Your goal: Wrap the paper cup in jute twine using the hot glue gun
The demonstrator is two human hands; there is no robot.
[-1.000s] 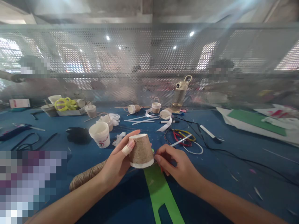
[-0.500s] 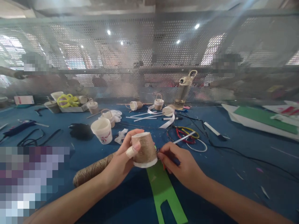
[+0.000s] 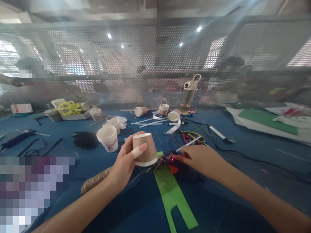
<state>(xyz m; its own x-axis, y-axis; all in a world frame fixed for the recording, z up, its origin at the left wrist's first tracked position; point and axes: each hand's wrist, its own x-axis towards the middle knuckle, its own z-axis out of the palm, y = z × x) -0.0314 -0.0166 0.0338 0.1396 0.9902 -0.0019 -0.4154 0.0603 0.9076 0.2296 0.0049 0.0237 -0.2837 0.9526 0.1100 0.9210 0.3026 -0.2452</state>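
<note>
My left hand (image 3: 128, 158), with a bandage round its thumb, holds a small paper cup (image 3: 145, 149) wrapped in brown twine. The cup is upside down and its white rim faces the table. To the right, my right hand (image 3: 194, 158) is closed at a dark glue gun (image 3: 171, 158) with a lit red dot and an orange trigger; the fingertips are partly hidden. A roll of twine (image 3: 96, 181) lies behind my left forearm, and a loose strand runs below the cup. A strip of green foam sheet (image 3: 170, 191) with a cut-out lies beneath.
A white paper cup (image 3: 108, 139) stands left of my left hand. Small twine baskets (image 3: 164, 108), white ribbon (image 3: 176, 127) and a water bottle (image 3: 189, 97) are at the back. Another glue gun (image 3: 20, 139) lies left. A black cable (image 3: 243, 157) crosses the right side.
My right hand has left the cup's side and is now on the glue gun. The cup in my left hand has shifted slightly left and up.
</note>
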